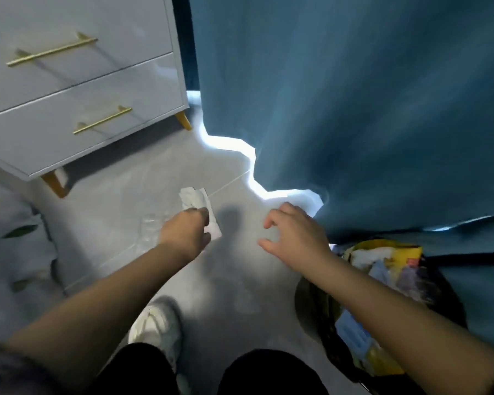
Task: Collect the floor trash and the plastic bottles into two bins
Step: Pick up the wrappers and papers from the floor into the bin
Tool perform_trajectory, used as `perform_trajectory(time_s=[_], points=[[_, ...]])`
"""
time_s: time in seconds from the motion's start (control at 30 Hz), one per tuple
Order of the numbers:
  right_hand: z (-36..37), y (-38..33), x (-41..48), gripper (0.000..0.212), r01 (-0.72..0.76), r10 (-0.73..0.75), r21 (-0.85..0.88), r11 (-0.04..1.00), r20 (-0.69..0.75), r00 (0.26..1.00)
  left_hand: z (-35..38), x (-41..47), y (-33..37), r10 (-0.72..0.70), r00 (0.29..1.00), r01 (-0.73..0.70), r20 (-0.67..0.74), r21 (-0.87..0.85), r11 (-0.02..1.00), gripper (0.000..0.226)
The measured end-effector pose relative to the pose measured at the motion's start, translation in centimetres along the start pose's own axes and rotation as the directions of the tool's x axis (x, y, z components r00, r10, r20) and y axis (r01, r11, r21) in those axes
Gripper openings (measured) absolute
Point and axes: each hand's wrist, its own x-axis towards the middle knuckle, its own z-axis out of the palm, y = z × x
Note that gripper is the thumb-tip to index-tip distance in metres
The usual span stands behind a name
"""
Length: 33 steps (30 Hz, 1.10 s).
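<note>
A crumpled white paper scrap [196, 201] sticks out just beyond the left hand [186, 234], whose fingers are curled closed on it above the grey floor [143, 178]. The right hand [295, 233] hovers beside it, fingers spread and empty. Behind that wrist stands a black bin [320, 315] full of wrappers.

No lettering, brand, number or sign can be read anywhere. The yellow packaging [394, 252] in the bin [311, 303] just right of the right hand [294, 235] carries print too blurred to make out.
</note>
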Motion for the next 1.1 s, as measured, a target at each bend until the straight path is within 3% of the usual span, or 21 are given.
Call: perform_trajectory(time_s=[0.13,0.3,0.37,0.47,0.6,0.73,0.93,1.1], points=[[6.3,-2.9,6.6,0.035,-0.008,0.007,0.014,1.000,0.114,0.993,3.7,1.7,-6.6,-0.213,0.975,0.211,0.059,0.048,0.976,0.028],[14.5,-3.2,12.6,0.061,-0.192,0.149,0.116,0.975,0.305,0.941,8.0,3.8,-12.2,-0.381,0.923,0.377,0.052,0.072,0.923,0.052],[16.7,-3.1,14.5,0.072,-0.310,0.227,0.211,0.927,0.343,0.911,9.0,4.9,-13.5,-0.462,0.887,0.463,0.021,-0.036,0.886,0.055],[18.8,-3.7,17.2,0.091,-0.461,0.339,0.316,0.829,0.370,0.865,9.8,6.3,-14.3,-0.648,0.756,0.638,0.094,-0.326,0.698,0.075],[20.6,-5.5,19.1,0.107,-0.560,0.466,0.329,0.760,0.325,0.823,11.2,7.1,-14.4,-0.724,0.681,0.703,0.116,-0.383,0.600,0.077],[21.1,-6.5,19.7,0.097,-0.535,0.473,0.291,0.793,0.259,0.842,11.5,7.5,-14.6,-0.704,0.707,0.670,0.060,-0.374,0.641,0.077],[21.7,-7.4,21.4,0.069,-0.506,0.473,0.190,0.841,0.192,0.860,12.4,8.3,-14.7,-0.679,0.734,0.657,-0.036,-0.217,0.722,0.064],[23.0,-6.7,22.3,0.046,-0.526,0.509,0.047,0.849,0.193,0.839,12.3,8.7,-15.5,-0.658,0.753,0.632,0.013,-0.289,0.719,0.054]])
